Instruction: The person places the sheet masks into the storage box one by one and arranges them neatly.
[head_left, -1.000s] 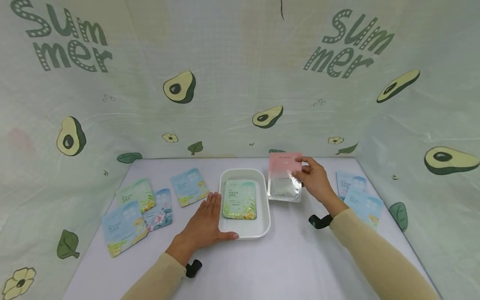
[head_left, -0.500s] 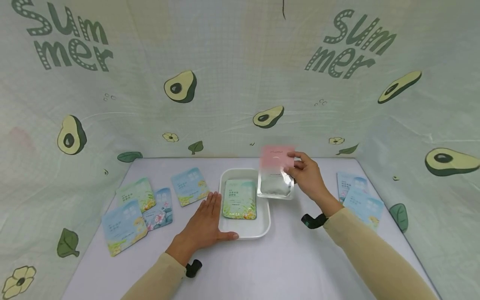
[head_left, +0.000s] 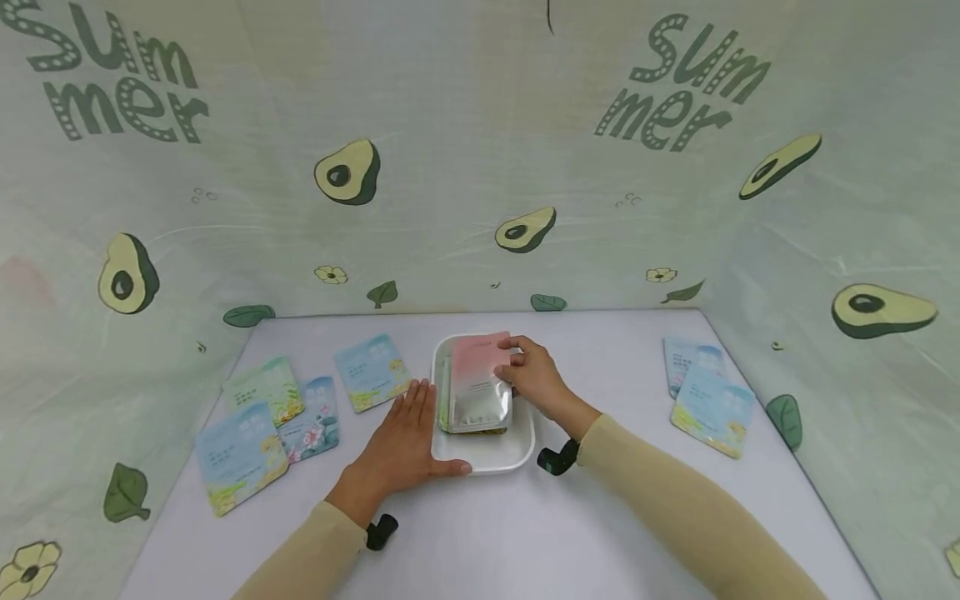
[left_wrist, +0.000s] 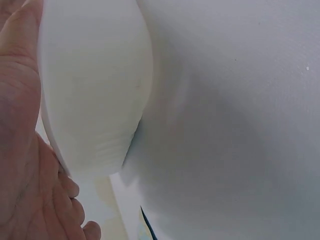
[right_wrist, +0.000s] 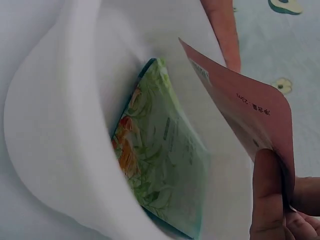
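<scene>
A white tray [head_left: 517,451] sits mid-table. My right hand [head_left: 528,379] pinches a pink and silver packet [head_left: 477,386] by its right edge and holds it just over the tray, above a green flowered packet [right_wrist: 160,150] lying inside. In the right wrist view the pink packet [right_wrist: 247,115] hangs tilted over the green one. My left hand [head_left: 401,442] rests flat on the table with straight fingers, its thumb along the tray's front left rim. The left wrist view shows that palm [left_wrist: 22,165] against the tray's outer wall [left_wrist: 95,90].
Several blue and green packets [head_left: 270,417] lie spread on the table left of the tray. Two blue packets [head_left: 708,392] lie at the right. Avocado-print cloth walls [head_left: 480,167] close the table in at the back and sides.
My right hand has carried the pink packet leftward and down, from beside the tray to just above the green packet inside it. The left hand has stayed by the tray.
</scene>
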